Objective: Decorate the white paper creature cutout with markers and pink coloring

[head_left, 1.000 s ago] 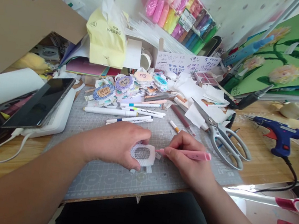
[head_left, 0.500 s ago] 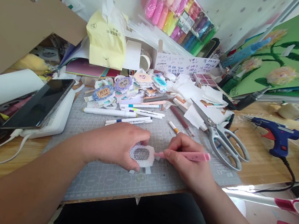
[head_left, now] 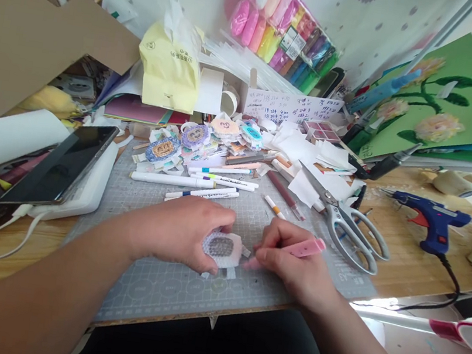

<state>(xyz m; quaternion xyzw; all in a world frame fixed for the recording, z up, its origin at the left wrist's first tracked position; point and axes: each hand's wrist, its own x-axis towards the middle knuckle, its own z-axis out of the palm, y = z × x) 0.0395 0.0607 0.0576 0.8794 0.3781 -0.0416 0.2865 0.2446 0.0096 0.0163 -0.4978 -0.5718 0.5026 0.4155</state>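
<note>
My left hand [head_left: 186, 231] grips a small oval paper piece [head_left: 224, 250], white with a lilac dotted edge and a dark grey oval in its middle, against the grey cutting mat [head_left: 148, 288]. Small paper tabs stick out below and to the right of it. In my right hand [head_left: 288, 259] is a pink pen [head_left: 307, 247], its tip pointing left and down just right of the paper piece. Whether the tip touches the mat is too blurred to tell. Behind my hands lie several white markers [head_left: 173, 180] and a pile of decorated paper pieces [head_left: 163, 148].
Silver scissors [head_left: 349, 232] and a blue glue gun [head_left: 434, 215] lie to the right. A phone [head_left: 60, 162] rests on a white device at the left. Paper scraps [head_left: 292, 144], a yellow bag [head_left: 169, 72] and a pack of coloured clay [head_left: 284, 30] are at the back.
The pink pen's tip has moved slightly down, away from the paper piece's right edge, and the pen tilts more. My left hand keeps its hold. The view has shifted slightly.
</note>
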